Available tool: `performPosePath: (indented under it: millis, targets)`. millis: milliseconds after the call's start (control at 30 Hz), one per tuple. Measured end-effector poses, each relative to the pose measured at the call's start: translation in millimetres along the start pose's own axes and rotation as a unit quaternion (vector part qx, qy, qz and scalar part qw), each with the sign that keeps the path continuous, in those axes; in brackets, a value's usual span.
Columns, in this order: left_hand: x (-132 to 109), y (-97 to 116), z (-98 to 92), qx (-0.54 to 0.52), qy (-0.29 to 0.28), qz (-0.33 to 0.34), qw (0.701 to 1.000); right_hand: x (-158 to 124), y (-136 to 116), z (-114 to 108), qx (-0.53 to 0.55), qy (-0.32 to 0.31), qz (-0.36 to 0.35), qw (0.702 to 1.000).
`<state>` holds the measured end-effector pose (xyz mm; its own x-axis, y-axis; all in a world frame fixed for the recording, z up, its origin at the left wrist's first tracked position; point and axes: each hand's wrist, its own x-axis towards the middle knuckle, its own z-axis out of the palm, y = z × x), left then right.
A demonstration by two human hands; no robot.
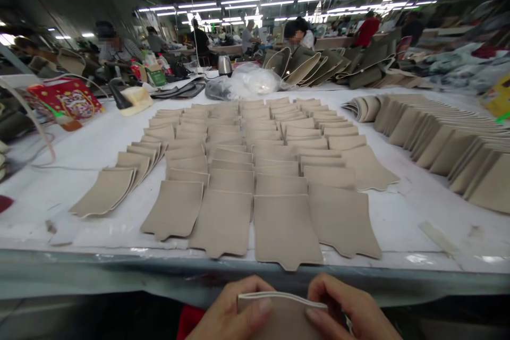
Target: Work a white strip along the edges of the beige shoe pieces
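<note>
Head view: no readable writing anywhere. Left hand (235,311) and right hand (350,311) both pinch one folded beige piece (279,316) at the frame bottom, thumbs on its near face, fingers curled behind, held below the desk (418,212) edge. Just beyond the hands, rows of overlapping beige pieces (258,170) cover the desk; another stack (446,138) sits far right.

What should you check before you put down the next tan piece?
1. Both hands on the piece: left hand and right hand pinch the tan piece from either side: ok.
2. Only one layer held: its top edge looks doubled: cannot tell.
3. Rows on the table tidy and overlapping: ok.
4. Bare table before the front row: very little: not ok.
5. Side stack clear of the rows: ok.
</note>
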<state>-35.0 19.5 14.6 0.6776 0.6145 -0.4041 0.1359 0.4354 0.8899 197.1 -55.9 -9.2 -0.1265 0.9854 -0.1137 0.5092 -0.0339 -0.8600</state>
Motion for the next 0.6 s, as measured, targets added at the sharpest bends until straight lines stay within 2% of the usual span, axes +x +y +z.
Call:
performPosePath:
  millis: [100,200,300,400,500,600]
  targets:
    - [4,20,-4.6,0.168,0.041,0.013,0.985,6,-16,2,-0.007,-0.017,-0.030,0.999]
    - [12,34,-10.1,0.237,-0.012,-0.017,0.971,9,-27,-1,-0.035,-0.036,-0.048,0.998]
    - [19,39,-17.4,0.250,-0.080,-0.032,0.964,9,-31,-3,-0.076,-0.043,-0.058,0.994]
    - [23,40,-22.8,0.242,-0.118,-0.044,0.962,9,-33,-1,-0.113,-0.020,-0.143,0.983]
    - [26,40,-22.3,0.193,-0.114,-0.079,0.971,8,-35,6,-0.179,0.034,-0.219,0.959]
    - [26,38,-18.0,0.164,-0.100,-0.087,0.978,9,-38,16,-0.206,0.076,-0.239,0.946]
